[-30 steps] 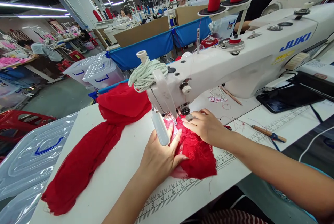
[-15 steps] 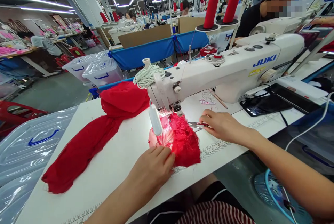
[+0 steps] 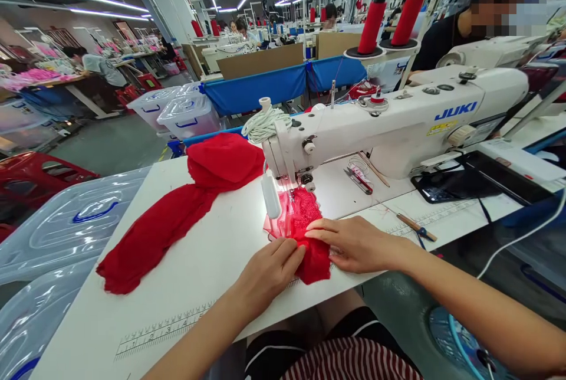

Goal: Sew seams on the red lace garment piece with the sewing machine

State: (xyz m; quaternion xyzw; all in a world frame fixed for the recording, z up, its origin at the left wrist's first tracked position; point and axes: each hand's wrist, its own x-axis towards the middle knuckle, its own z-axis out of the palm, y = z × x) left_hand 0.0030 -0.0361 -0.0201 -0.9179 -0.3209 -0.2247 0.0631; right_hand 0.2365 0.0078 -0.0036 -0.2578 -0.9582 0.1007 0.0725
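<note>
Red lace [image 3: 306, 207] beneath the head of the sewing machine [image 3: 375, 135], apparently part-worked, stitching extent indiscernible. Left hand [image 3: 270, 265] pinches its near part; right hand [image 3: 365, 244] touches it, grip unclear. Red cloth [image 3: 161, 232]: left of machine.

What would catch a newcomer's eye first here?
Probably the bright red lace fabric, lit under the needle end of the white sewing machine, with both hands on it. Next, the long red cloth sprawled across the table's left side, and two red thread cones standing behind the machine.
</note>
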